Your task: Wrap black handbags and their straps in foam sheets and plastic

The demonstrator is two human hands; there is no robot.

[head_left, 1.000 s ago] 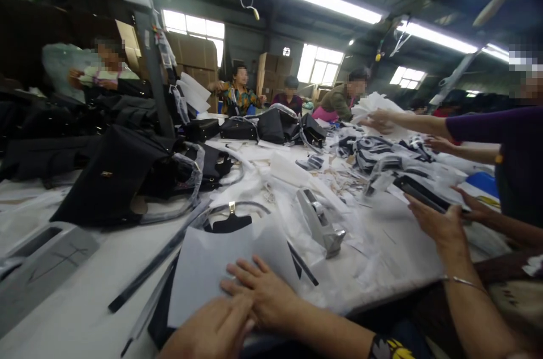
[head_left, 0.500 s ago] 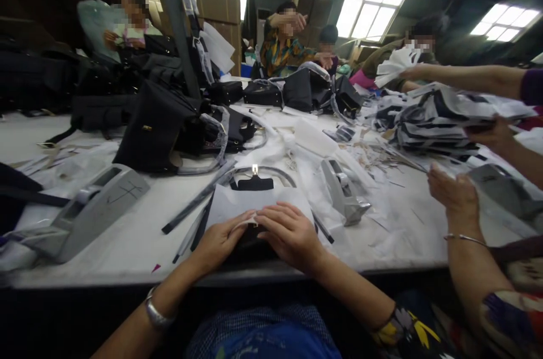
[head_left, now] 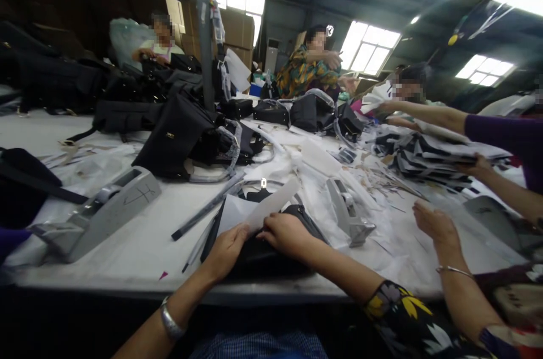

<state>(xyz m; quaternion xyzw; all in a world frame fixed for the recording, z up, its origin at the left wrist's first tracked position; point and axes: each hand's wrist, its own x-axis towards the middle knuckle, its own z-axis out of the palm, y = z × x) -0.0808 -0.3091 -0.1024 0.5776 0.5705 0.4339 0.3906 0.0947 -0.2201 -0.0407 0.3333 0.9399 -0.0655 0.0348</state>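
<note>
A small black bag (head_left: pixel 271 254) lies on the white table (head_left: pixel 139 246) near its front edge, a white sheet of paper (head_left: pixel 258 213) across its top. My left hand (head_left: pixel 225 250) pinches the paper's near edge and lifts it. My right hand (head_left: pixel 287 234) presses on the bag beside it, fingers curled at the paper's edge. A gold clasp (head_left: pixel 263 182) shows at the bag's far end.
A grey tape dispenser (head_left: pixel 102 213) sits at the left, another dispenser (head_left: pixel 348 217) right of the bag. Black bags (head_left: pixel 178 135) are piled beyond. A neighbour's hand (head_left: pixel 435 224) rests at the right near a stack of wrapped pieces (head_left: pixel 428 158). Several people sit around the table.
The paper lay flat over the bag; now its near edge is lifted and folded back, uncovering more black bag. The camera view has shifted slightly.
</note>
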